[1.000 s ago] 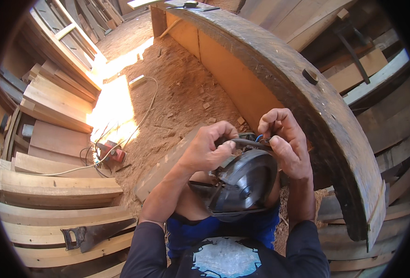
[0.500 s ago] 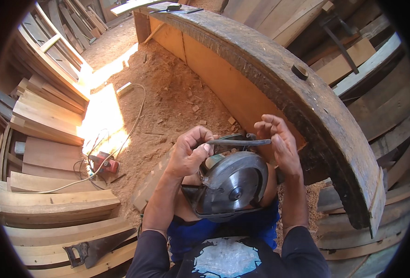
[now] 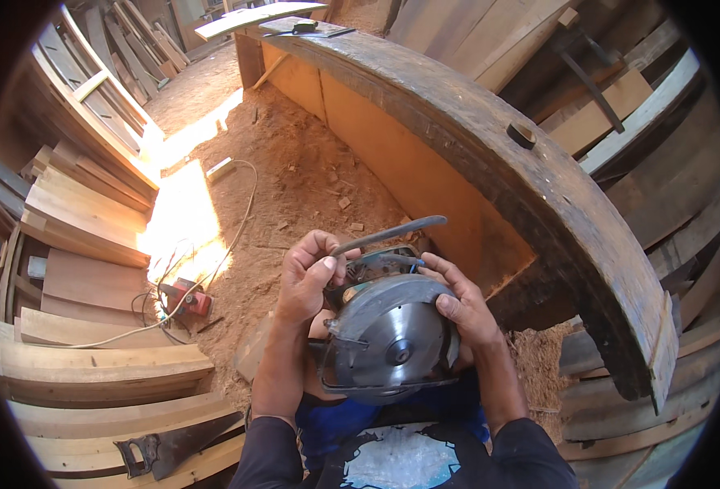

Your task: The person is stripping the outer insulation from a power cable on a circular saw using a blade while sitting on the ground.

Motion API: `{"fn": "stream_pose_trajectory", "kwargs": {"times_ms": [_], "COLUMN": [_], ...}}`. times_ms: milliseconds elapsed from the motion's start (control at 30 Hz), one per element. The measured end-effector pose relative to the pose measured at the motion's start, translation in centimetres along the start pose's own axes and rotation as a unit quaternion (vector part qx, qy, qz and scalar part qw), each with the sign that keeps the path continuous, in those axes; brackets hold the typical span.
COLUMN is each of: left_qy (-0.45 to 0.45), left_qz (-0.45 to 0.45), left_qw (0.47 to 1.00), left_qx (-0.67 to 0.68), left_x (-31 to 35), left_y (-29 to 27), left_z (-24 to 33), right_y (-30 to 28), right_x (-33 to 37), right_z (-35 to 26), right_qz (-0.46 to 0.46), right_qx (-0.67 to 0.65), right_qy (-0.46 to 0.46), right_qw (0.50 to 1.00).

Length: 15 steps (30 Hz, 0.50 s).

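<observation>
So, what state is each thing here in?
Left hand: closed on one end of the grey tube.
Grey tube: sloping, far end free.
Right hand: partly curled at the circular saw, grip unclear.
Circular saw: over the lap, blade partly bare.
Handsaw: lying on planks.
Red power tool: on the floor, untouched.

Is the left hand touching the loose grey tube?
Touching. The head view shows the left hand pinching one end of the grey tube between thumb and fingers; the tube's other end sticks out free.
</observation>
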<state>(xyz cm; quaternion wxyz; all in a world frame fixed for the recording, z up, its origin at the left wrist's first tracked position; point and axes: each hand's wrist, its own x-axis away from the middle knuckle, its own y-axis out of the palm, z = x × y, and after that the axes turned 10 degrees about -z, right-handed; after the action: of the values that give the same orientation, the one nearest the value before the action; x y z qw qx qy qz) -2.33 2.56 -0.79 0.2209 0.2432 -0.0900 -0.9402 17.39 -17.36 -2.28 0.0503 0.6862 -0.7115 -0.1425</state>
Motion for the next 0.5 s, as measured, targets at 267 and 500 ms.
{"fn": "stream_pose_trajectory", "kwargs": {"times_ms": [267, 500], "left_qy": [0.015, 0.005], "left_qz": [0.005, -0.061], "left_qw": [0.998, 0.995], "left_qx": [0.055, 0.080], "left_x": [0.8, -1.0], "left_y": [0.2, 1.4], "left_z": [0.5, -4.0], "right_y": [2.6, 0.4], "right_x": [1.7, 4.7], "right_z": [1.1, 3.5], "right_qz": [0.034, 0.102], "right_qx": [0.025, 0.028], "right_qy": [-0.025, -0.047], "right_qw": [0.999, 0.993]}}
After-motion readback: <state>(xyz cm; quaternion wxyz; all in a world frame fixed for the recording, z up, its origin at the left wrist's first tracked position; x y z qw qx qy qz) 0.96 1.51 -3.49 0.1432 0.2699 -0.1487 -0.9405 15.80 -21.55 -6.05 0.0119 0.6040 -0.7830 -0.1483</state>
